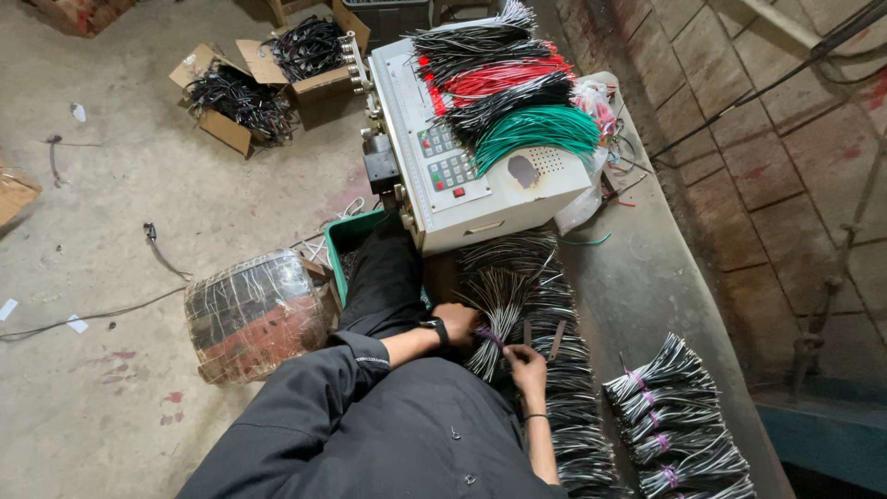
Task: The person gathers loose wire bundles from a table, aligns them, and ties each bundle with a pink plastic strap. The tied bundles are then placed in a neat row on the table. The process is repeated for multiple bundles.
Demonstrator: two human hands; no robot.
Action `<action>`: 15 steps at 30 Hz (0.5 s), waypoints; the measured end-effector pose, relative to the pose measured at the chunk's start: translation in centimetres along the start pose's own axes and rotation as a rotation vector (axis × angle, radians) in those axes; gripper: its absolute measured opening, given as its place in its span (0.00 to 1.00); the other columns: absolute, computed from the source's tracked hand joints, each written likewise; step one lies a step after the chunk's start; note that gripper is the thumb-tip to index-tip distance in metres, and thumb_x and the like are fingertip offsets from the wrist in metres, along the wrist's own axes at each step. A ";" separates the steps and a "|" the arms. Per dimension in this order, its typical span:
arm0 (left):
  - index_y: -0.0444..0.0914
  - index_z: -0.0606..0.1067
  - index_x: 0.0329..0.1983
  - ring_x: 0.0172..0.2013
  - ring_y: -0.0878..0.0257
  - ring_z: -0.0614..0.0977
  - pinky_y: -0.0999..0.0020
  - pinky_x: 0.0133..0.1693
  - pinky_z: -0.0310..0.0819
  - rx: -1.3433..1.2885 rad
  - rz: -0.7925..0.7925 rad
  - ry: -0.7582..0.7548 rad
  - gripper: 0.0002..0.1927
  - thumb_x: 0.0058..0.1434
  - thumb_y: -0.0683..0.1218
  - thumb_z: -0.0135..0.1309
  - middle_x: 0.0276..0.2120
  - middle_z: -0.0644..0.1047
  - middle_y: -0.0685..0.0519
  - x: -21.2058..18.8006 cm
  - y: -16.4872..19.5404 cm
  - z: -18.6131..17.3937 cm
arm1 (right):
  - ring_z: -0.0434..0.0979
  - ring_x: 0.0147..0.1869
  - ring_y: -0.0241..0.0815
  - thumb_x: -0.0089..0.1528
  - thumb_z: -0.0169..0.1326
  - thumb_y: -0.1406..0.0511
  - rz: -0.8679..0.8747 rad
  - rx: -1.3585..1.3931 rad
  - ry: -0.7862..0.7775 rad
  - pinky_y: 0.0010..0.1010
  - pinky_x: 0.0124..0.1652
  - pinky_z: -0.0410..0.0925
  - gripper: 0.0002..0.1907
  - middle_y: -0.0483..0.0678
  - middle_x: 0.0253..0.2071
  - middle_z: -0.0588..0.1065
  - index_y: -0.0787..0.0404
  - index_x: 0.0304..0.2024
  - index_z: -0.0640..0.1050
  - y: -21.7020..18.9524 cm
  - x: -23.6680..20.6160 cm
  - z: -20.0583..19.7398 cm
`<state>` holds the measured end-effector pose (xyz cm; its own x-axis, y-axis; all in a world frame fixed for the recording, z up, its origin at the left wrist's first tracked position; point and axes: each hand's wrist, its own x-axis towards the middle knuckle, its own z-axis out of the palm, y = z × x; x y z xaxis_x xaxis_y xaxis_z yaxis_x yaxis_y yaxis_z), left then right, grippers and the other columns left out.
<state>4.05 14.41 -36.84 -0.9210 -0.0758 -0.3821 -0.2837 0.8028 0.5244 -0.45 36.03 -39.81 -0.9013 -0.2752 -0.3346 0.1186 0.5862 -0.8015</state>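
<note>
Across the grey tabletop, with the white cutting machine at twelve o'clock and tied bundles at four o'clock, we see loose cut wires heaped at centre. Our left hand grips a black-and-white wire bundle, seemingly to steady it, while our right hand pinches its purple tie.

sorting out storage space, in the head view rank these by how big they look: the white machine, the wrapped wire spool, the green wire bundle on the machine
1. white machine
2. wrapped wire spool, though it lies lower, on the floor, so its rank is unsure
3. green wire bundle
</note>
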 end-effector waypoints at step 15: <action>0.46 0.85 0.53 0.34 0.70 0.70 0.73 0.39 0.64 -1.576 0.336 -0.253 0.20 0.73 0.60 0.49 0.33 0.74 0.59 0.7 3.3 -6.3 | 0.83 0.48 0.40 0.59 0.65 0.59 -0.324 -0.205 -0.262 0.33 0.50 0.73 0.16 0.47 0.44 0.83 0.61 0.46 0.83 -6.0 1.5 1.5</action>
<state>0.74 13.25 -30.59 -0.9745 0.1887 -0.1211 -0.2134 -0.6145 0.7595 -1.89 30.93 -36.30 -0.7395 -0.6368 -0.2180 -0.2606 0.5696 -0.7795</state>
